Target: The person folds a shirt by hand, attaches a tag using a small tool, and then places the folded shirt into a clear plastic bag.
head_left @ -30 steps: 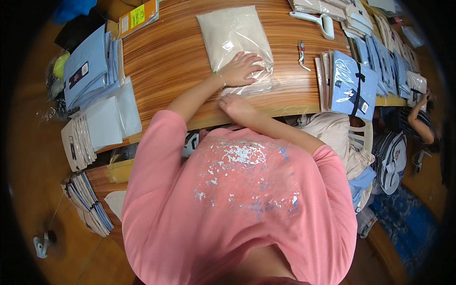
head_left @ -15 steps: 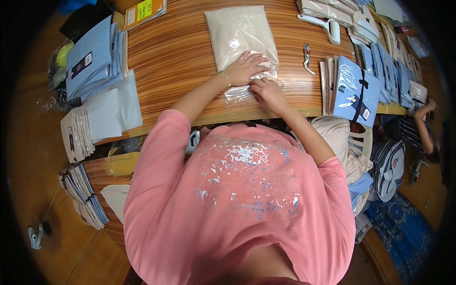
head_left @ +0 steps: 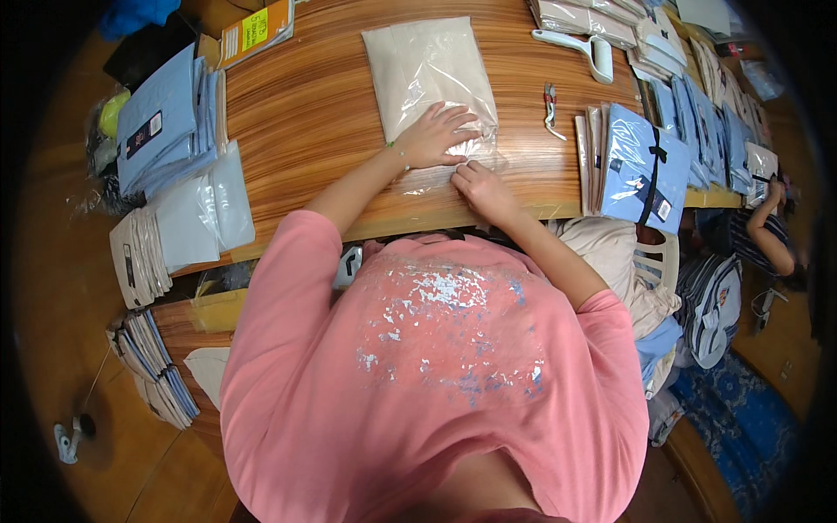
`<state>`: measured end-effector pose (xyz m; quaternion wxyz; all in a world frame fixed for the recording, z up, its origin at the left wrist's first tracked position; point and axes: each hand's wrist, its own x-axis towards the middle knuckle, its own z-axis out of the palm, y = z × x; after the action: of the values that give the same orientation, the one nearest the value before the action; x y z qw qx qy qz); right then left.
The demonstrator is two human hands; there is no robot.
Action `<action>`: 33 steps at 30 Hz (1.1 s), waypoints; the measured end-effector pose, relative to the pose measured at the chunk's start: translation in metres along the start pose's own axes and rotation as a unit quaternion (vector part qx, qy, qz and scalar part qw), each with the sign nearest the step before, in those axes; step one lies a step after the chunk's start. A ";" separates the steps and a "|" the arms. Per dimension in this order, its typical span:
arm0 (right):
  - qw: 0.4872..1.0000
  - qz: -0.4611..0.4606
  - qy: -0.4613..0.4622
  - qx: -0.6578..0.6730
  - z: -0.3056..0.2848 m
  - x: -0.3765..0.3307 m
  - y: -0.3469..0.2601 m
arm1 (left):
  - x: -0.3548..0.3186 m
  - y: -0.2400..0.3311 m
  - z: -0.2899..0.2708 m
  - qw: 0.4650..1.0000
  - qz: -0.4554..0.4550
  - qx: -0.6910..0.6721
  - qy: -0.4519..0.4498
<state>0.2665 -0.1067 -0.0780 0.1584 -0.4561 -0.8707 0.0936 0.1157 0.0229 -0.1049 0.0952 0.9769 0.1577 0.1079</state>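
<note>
A folded cream cloth in a clear plastic bag (head_left: pixel 427 70) lies flat on the striped wooden table in front of me. My left hand (head_left: pixel 436 138) rests on the bag's lower part with its fingers spread. Just right of it, my right hand (head_left: pixel 484 189) has its fingertips pinched together on the plastic at the near end of the bag. The plastic gathers and creases between the two hands. A loose edge of it reaches toward the table's front edge.
Right of the bag lie small red-handled clippers (head_left: pixel 550 109) and a lint roller (head_left: pixel 600 57). Bagged blue garments (head_left: pixel 632 174) stand near the right edge. Blue garments (head_left: pixel 161 113) and clear bags (head_left: pixel 196 213) are stacked left. Another person's arm (head_left: pixel 767 218) shows at far right.
My right hand has drawn slightly toward me and left, bunching the plastic more. The left hand stays flat on the bag. The whole view has shifted a little.
</note>
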 end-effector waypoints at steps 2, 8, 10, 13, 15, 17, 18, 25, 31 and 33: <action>1.000 0.004 0.015 0.004 0.000 -0.004 -0.004 | 0.000 0.001 0.001 1.000 0.000 -0.003 0.003; 0.997 -0.041 0.046 -0.045 -0.017 -0.018 -0.013 | -0.001 0.001 -0.001 1.000 -0.001 0.003 0.013; 0.993 -0.029 0.081 -0.085 -0.025 -0.012 -0.009 | -0.001 -0.001 -0.002 1.000 0.002 0.013 0.014; 0.996 0.053 0.021 -0.073 -0.026 -0.002 0.016 | 0.001 0.003 -0.003 1.000 -0.002 0.007 -0.009; 0.989 0.080 -0.115 -0.044 -0.023 -0.010 0.030 | 0.001 0.001 -0.002 1.000 -0.005 0.005 -0.016; 0.994 0.055 -0.084 -0.045 -0.020 -0.014 0.034 | 0.001 0.001 0.000 1.000 0.000 0.006 -0.010; 0.995 0.048 -0.076 -0.047 -0.020 -0.014 0.034 | 0.000 0.001 0.001 1.000 -0.001 0.005 -0.010; 0.995 0.052 -0.069 -0.048 -0.017 -0.021 0.035 | 0.001 0.001 0.001 1.000 -0.001 0.005 -0.013; 0.996 0.033 -0.031 -0.076 -0.026 -0.019 0.025 | -0.001 -0.001 0.000 1.000 -0.005 0.004 -0.014; 0.995 0.038 -0.035 -0.084 -0.024 -0.021 0.023 | 0.000 0.000 0.000 1.000 -0.005 0.001 -0.015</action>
<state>0.3042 -0.1100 -0.0664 0.0853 -0.4970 -0.8625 0.0419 0.1153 0.0232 -0.1051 0.0970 0.9778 0.1610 0.0924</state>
